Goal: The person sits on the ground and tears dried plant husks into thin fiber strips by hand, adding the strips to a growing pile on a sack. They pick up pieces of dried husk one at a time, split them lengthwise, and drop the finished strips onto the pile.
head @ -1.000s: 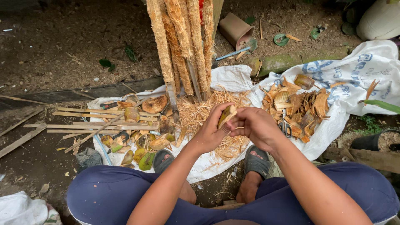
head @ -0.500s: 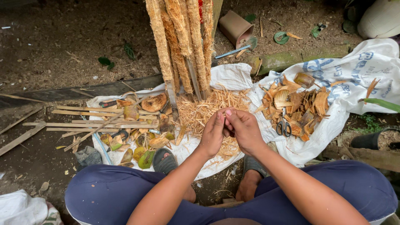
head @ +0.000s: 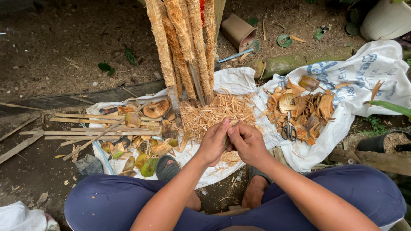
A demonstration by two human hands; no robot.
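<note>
Two hands meet at the centre of the frame, pressed close together. The left hand [head: 214,143] and the right hand [head: 246,143] are both curled narrow around a small piece of husk [head: 229,136] pinched between their fingertips; little of it shows, so its shape is hard to tell. They hover just above a single loose pile of pale fibre [head: 218,112], which lies on a white sack [head: 239,79] spread on the ground.

Four fibre-wrapped poles [head: 182,47] rise from behind the pile toward the top centre of the frame, leaning close together. To the right, on a second white sack [head: 376,68] with blue print, sits one heap of brown husk pieces [head: 304,107], and one pair of scissors [head: 289,131] lies at its lower edge. At the left, about six thin split sticks [head: 85,128] lie roughly level across the sack's edge, with a scatter of green and brown husk scraps [head: 145,152] just below them.

The person sits on the ground, knees in dark blue trousers [head: 111,201] spread wide at the bottom of the frame, with two sandalled feet between them.

The setting is outdoors: bare dark soil [head: 64,47] fills the upper left, one cardboard tube [head: 237,30] lies at upper centre, and one white pot [head: 387,19] stands in the upper right corner.
</note>
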